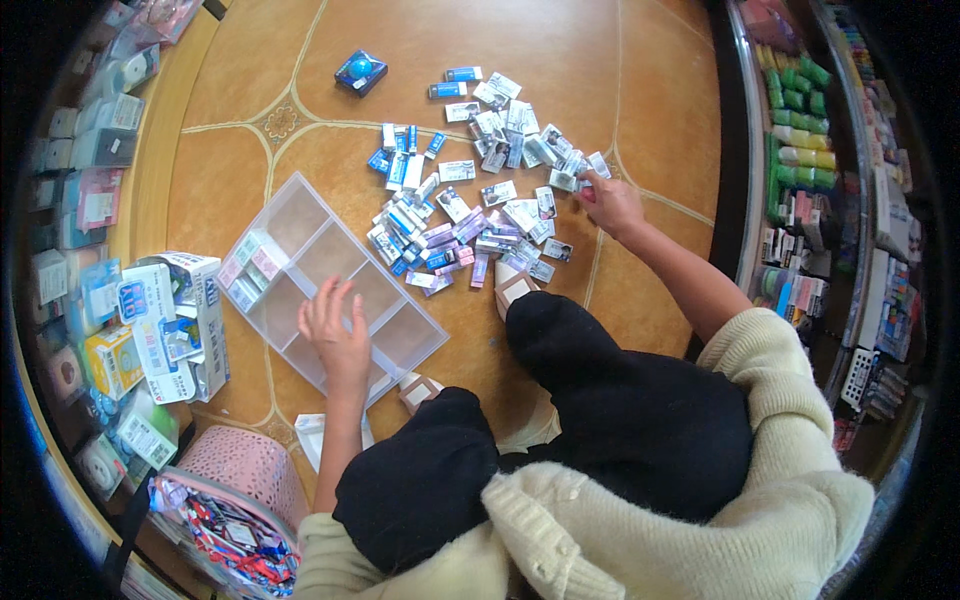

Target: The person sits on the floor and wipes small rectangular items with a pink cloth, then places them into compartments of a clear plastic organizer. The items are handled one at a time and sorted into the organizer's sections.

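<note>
Small paper-sleeved blocks (517, 214), apparently erasers, lie scattered on the tiled floor in white, blue and purple wrappings. At the right end of this spread, my right hand (611, 202) has its fingertips on a few of the white ones; whether it grips one is hard to see. My left hand (336, 322) hovers with spread fingers over a clear plastic compartment box (405, 330), holding nothing. Several small blocks (255, 270) in pink, green and white sleeves stand in one compartment at the box's left side; the other visible compartments hold none.
A dark blue box (361, 73) lies on the floor farther off. Left are a torn white carton (169, 322), a pink perforated basket (240, 465) of colourful packets, and a shelf of packaged goods. A stocked shelf (802, 150) lines the right. A white tray (311, 435) is near my left forearm.
</note>
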`<action>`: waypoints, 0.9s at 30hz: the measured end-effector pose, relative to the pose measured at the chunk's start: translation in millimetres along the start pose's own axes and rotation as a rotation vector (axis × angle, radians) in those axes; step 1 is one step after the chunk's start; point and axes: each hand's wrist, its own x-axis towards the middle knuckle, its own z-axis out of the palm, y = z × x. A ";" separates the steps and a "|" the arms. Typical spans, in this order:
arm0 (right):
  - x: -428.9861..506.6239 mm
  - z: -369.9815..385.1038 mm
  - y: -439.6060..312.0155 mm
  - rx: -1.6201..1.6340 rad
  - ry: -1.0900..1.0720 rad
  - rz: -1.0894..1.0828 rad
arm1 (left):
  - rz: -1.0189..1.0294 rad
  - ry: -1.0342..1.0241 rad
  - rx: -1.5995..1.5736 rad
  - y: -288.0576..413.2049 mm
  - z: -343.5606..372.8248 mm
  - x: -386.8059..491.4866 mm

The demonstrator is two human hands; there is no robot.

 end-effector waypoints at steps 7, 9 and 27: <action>24.7 12.0 -23.0 -0.139 -0.115 0.025 | -0.005 -0.297 -0.493 60.5 27.2 7.5; 13.3 -23.4 -54.4 0.111 -0.325 0.121 | -0.150 -0.510 -0.680 67.5 28.1 5.8; -74.5 -83.3 -218.0 0.110 -0.167 -0.961 | -0.714 -0.688 -1.837 103.2 8.2 2.1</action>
